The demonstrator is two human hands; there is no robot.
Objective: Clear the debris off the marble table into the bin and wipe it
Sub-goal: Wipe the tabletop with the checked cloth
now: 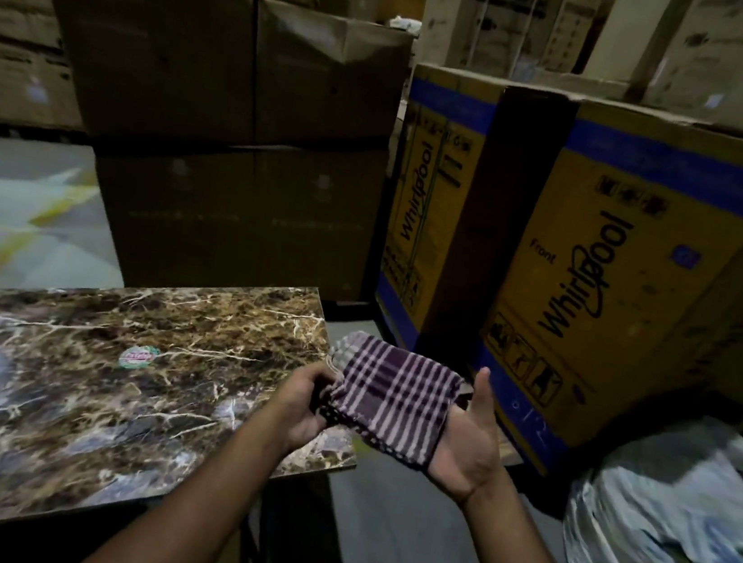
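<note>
Two hands on one checked cloth (392, 395), held folded in the air just past the right end of the marble table (121, 371). Left hand (303, 407) curled on the cloth's left edge, grip closed on the fabric; right hand (468, 445) palm-up under the right edge, thumb raised, fingers hidden beneath the fold, so cannot tell whether grip closed or merely supporting. Cloth judged light, soft, limp: likely to sag and unfold if held by one corner; best bunched or kept folded flat under a palm for wiping. Table top glossy, veined brown, probably slick; strong glare patch at near left. Small round sticker (139, 357) near centre of the slab; no loose debris made out in this dim light, so wipe stage judged at hand. Surroundings: two yellow Whirlpool cartons (596, 282) close on the right, plain brown cartons (237, 140) stacked behind the far edge, crumpled pale sack (676, 538) at near right on the floor, possibly the bin liner, not certain. Cartons crowd the far and right edges; elbow room limited on that side during strokes.
</note>
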